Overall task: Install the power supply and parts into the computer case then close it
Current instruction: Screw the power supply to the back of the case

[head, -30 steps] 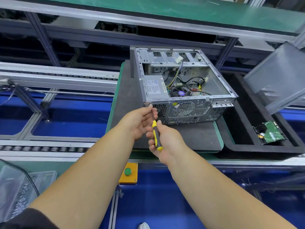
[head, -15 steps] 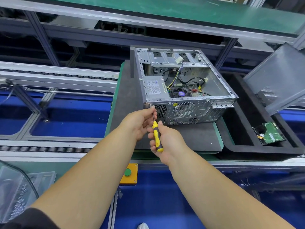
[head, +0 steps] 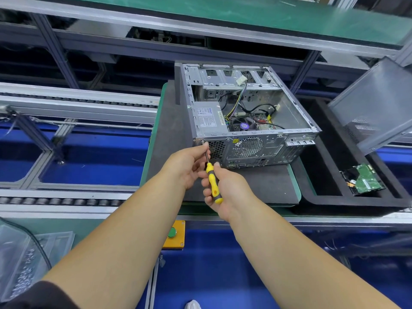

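Gripping one screwdriver, two hands, one case

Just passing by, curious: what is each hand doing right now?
Left hand: pinches the screwdriver shaft near the tip.
Right hand: grips the screwdriver's yellow handle.

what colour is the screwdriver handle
Yellow with black grip sections, on the screwdriver held in the right hand; the head view shows it.

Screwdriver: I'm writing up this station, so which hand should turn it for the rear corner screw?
Right. The right hand already grips the screwdriver handle, while the left hand only steadies the shaft near the computer case corner.
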### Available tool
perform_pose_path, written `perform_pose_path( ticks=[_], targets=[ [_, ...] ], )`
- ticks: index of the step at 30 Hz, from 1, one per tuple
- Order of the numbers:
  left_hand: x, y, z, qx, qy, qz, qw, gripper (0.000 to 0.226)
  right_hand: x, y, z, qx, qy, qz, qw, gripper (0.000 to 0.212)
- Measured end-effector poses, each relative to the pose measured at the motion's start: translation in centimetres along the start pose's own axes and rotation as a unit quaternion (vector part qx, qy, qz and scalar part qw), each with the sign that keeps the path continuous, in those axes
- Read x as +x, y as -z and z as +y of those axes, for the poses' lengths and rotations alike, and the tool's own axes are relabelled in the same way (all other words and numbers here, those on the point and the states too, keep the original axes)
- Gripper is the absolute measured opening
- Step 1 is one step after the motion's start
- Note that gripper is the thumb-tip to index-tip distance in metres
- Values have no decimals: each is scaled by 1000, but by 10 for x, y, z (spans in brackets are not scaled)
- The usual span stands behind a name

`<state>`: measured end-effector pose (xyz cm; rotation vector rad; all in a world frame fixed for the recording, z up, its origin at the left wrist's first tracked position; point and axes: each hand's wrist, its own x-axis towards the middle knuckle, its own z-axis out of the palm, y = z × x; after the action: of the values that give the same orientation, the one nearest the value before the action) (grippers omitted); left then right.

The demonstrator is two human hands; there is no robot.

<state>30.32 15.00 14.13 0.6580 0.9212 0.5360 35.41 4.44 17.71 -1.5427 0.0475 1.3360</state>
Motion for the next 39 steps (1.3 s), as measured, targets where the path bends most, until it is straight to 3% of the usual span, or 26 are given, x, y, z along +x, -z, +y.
perform_pose_path(
  ticks=[5,10,16,20,26,30,34,39],
  targets=[
    [-3,2,3,-11,11,-36,999,19,0,1,-2,53,-19,-29,998,46],
    [0,0,2,-3,-6,-14,1000,12,-2,3,1,24,12,-16,1000,24],
    [1,0,-1,-7,-3,15,1000,11,1,2,-1,-3,-1,-2,1000,42],
    [-1,3,3,-9,7,-31,999,18,2,3,-3,45,-17,-21,999,46],
    [1,0,3,8,-6,-11,1000,12,1,3,0,21,9,-31,999,24],
    [3,2,1,7,-1,0,1000,11,0,3,1,-18,8,-21,1000,34],
    [3,7,1,17,4,-37,999,17,3,3,-2,-18,-2,-3,1000,44],
    [3,5,3,16,-9,-34,999,13,2,4,0,33,-11,-40,999,32]
  ],
)
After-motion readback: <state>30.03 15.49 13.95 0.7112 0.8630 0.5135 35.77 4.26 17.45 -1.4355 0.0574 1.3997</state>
